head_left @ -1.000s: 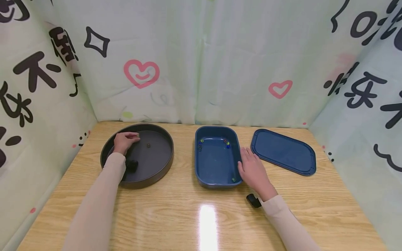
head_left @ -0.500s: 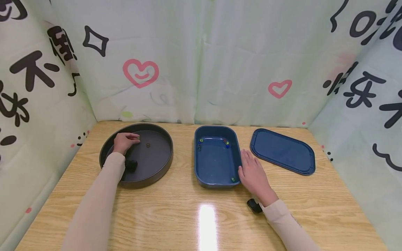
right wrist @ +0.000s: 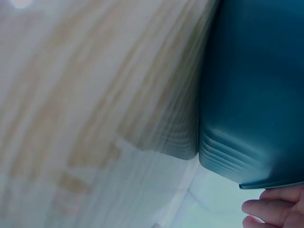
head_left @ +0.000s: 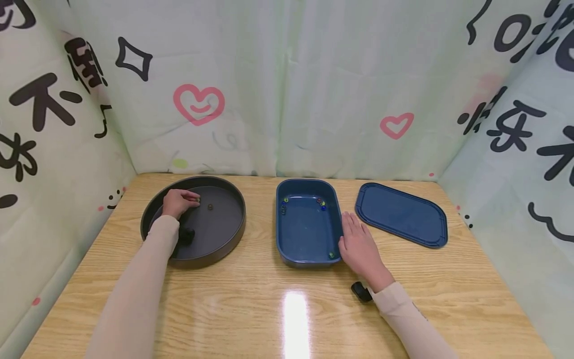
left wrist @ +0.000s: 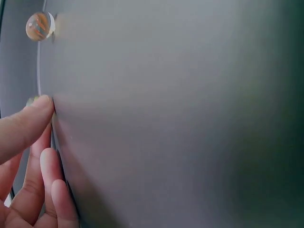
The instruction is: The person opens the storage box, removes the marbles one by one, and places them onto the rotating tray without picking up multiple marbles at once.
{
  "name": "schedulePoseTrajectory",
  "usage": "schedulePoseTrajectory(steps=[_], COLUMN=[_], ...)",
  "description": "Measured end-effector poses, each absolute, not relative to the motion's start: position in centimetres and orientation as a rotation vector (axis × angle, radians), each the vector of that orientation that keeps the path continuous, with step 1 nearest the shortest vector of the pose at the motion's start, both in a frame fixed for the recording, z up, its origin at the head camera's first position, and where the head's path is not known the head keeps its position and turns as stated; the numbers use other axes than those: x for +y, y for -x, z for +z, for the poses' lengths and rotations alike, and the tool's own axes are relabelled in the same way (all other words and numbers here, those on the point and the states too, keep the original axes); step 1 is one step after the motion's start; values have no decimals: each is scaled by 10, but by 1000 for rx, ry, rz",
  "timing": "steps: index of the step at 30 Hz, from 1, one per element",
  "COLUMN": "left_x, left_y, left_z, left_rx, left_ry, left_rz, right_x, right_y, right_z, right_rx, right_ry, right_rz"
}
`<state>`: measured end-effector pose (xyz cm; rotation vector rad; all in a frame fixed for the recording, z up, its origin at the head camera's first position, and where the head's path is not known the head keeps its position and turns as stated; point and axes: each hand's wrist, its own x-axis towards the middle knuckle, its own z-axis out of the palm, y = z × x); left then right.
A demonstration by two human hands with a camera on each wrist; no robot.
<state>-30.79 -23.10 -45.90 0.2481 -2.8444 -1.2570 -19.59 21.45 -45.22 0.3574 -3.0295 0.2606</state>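
Observation:
In the head view, my left hand (head_left: 177,202) reaches into a round dark pan (head_left: 237,232) at the left. Its thumb and fingertips pinch a small glass marble (left wrist: 32,101), mostly hidden behind the thumb in the left wrist view. A second, orange-streaked marble (left wrist: 39,26) lies apart from the hand on the pan floor. My right hand (head_left: 362,249) rests with straight fingers along the right side of a blue rectangular box (head_left: 309,234). Several marbles lie in that box, among them a green one (head_left: 331,255) in the near right corner.
A blue lid (head_left: 401,215) lies flat on the wooden table (head_left: 224,309), right of the box. Printed cloth (head_left: 287,89) stands behind the table and along both sides. Bare tabletop separates the pan from the box.
The marble at my left fingertips shows a little more plainly than a second ago. My right hand stays against the box, and the head view has shifted slightly.

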Motion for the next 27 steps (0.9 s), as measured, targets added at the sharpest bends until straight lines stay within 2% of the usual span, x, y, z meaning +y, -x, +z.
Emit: schedulePoseTrajectory(steps=[9, 15, 21, 27], left_x=[-240, -237, -204, -153], left_y=[308, 301, 293, 278], left_z=[-453, -433, -407, -385], left_rx=[-2904, -2836, -2733, -2717], left_ry=[-170, -140, -61, 124], left_rz=[-1223, -1159, -1189, -1258], right_x=[212, 213, 215, 214], right_y=[197, 196, 195, 197], right_z=[-453, -452, -450, -450], right_rx=[-3025, -3018, -3022, -3020], right_ry=[-364, -373, -373, -377], right_rz=[244, 240, 234, 236])
